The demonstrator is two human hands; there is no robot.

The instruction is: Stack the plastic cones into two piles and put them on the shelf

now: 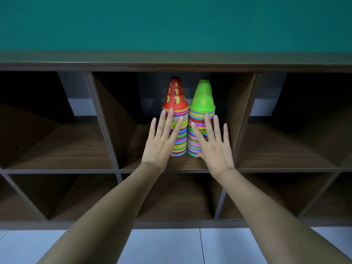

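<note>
Two tall piles of many-coloured plastic cones stand side by side, touching, in the middle upper compartment of a dark wooden shelf (177, 165). The left pile (175, 96) is topped by a red cone with slots. The right pile (203, 96) is topped by a green cone. My left hand (162, 141) lies flat with straight, spread fingers against the front of the left pile. My right hand (213, 141) lies the same way against the front of the right pile. Both hands hide the piles' lower fronts.
The shelf has compartments to the left (57, 141) and right (285, 141) and a lower row (175, 197), all dark inside. A green wall (171, 21) rises above the shelf top. A pale tiled floor (163, 246) lies below.
</note>
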